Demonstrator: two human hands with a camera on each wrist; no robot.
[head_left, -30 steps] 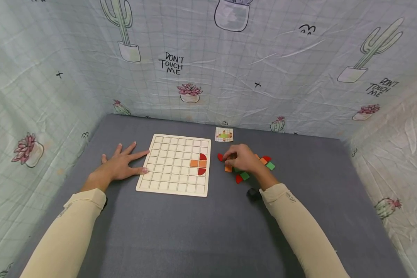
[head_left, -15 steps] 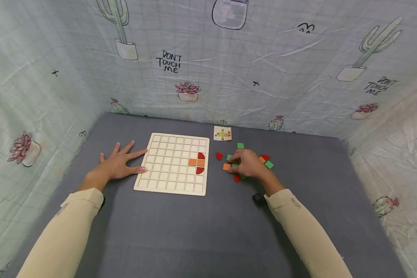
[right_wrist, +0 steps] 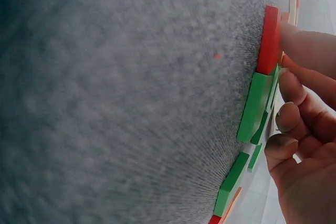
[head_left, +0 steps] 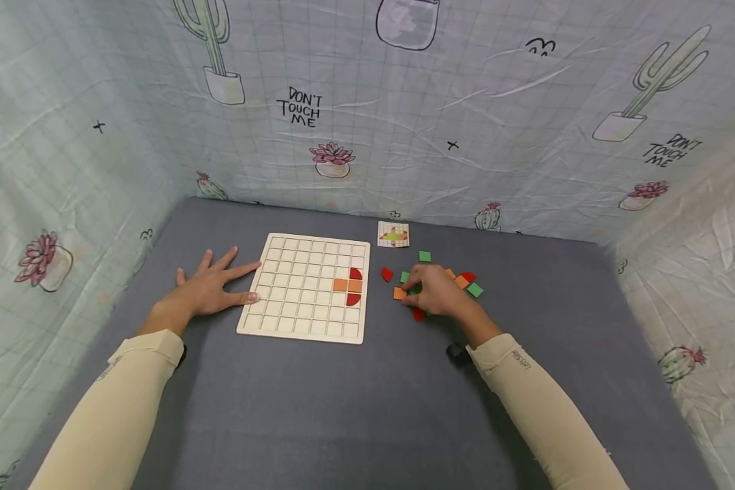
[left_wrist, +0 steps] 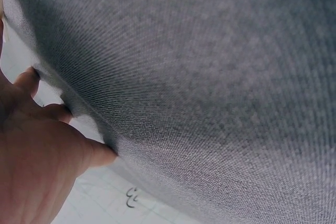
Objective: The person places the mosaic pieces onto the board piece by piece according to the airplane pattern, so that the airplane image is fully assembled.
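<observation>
A wooden grid board (head_left: pixel 294 306) lies on the table, with two orange squares (head_left: pixel 347 286) and two red quarter-round tiles (head_left: pixel 353 299) on its right side. My left hand (head_left: pixel 205 289) rests with fingers spread, thumb and index fingertips on the board's left edge. Over a loose group of tiles, my right hand (head_left: pixel 435 289) is bent downward, thumb and index finger apart around a green tile (head_left: pixel 414 289). Beside its fingertips lie an orange square (head_left: pixel 399 293) and another green tile (head_left: pixel 405 277). Whether the fingers pinch anything is hidden. The right wrist view shows red (right_wrist: pixel 268 40) and green (right_wrist: pixel 254 107) tiles below the fingers.
A small pattern card (head_left: pixel 393 235) lies behind the tiles. A red tile (head_left: pixel 387 273) and a green square (head_left: pixel 425 256) lie loose. More green (head_left: pixel 474 290) and red pieces sit right of the hand. A printed cloth (head_left: pixel 367 116) walls the grey table (head_left: pixel 318 408).
My right hand has moved slightly right and down from the red tile, uncovering a green square behind it. It has barely moved over the last half second. My left hand stays put.
</observation>
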